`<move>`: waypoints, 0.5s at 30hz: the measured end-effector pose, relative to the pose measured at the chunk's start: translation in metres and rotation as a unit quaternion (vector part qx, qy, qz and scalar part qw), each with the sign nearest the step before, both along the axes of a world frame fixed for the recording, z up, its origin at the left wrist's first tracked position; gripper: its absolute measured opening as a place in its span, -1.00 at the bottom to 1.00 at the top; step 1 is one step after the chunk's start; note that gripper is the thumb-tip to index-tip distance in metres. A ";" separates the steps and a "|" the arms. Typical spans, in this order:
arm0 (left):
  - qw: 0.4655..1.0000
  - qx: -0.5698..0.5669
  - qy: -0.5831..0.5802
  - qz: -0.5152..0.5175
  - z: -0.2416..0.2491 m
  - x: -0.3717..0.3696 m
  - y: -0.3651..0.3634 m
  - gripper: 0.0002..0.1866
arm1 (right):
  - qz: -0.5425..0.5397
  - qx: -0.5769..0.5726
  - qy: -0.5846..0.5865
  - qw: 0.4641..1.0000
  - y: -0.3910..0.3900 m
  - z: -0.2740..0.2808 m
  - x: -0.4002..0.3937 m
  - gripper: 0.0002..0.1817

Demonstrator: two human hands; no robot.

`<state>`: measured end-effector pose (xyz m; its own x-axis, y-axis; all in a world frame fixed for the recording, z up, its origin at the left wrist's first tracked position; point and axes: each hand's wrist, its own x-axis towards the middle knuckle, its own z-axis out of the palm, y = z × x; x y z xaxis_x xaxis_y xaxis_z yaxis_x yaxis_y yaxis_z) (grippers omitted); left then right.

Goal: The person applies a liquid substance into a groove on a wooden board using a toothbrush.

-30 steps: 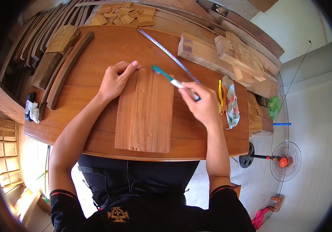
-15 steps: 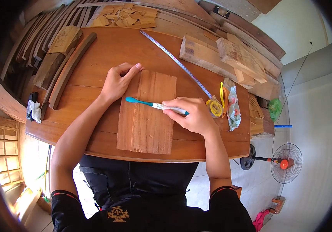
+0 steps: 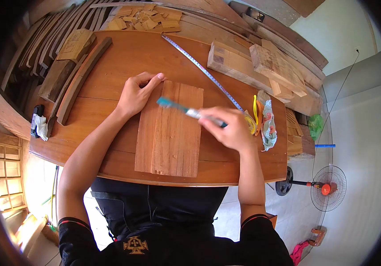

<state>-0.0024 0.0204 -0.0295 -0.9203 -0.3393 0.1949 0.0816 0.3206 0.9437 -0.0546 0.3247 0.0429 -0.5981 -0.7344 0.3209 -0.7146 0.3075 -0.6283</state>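
A toothbrush [image 3: 179,109] with a teal head and a white, teal-ended handle is in my right hand [image 3: 228,126], its fingers closed round the handle. Its head, smeared by motion, overlaps the upper part of a brown wooden block [image 3: 177,133] with a stepped left side. My left hand [image 3: 137,92] grips the block's upper left edge, thumb pointing at the top corner and the other fingers curled and partly hidden. Just right of my right hand lies a yellow tape measure [image 3: 250,125], its blade [image 3: 203,71] pulled out toward the table's far edge.
Wooden strips [image 3: 84,82] and a black object [image 3: 37,119] with white tissue lie on the table's left. At the right are a crumpled wrapper [image 3: 268,126] and stacked planks [image 3: 261,66]. Wood scraps [image 3: 148,20] are piled behind. A fan [image 3: 328,188] stands off to the right.
My right hand has moved a little right, and the toothbrush has shifted the same way, its head tilting higher. My left hand and the block stay nearly in place.
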 end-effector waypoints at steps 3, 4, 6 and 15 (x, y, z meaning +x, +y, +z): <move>1.000 -0.005 -0.002 0.002 0.000 -0.001 0.001 -0.51 | -0.152 0.029 0.009 0.988 0.007 0.005 -0.013 -0.81; 1.000 -0.007 -0.005 0.001 0.000 -0.001 0.000 -0.51 | -0.141 0.027 0.021 0.989 0.007 0.002 -0.010 -0.81; 1.000 -0.010 -0.002 -0.003 0.000 -0.002 -0.001 -0.51 | -0.049 -0.001 0.020 0.999 0.001 -0.002 -0.003 -0.80; 1.000 -0.005 0.001 -0.008 0.001 -0.001 0.000 -0.50 | -0.169 0.090 -0.001 0.981 0.006 0.012 -0.007 -0.84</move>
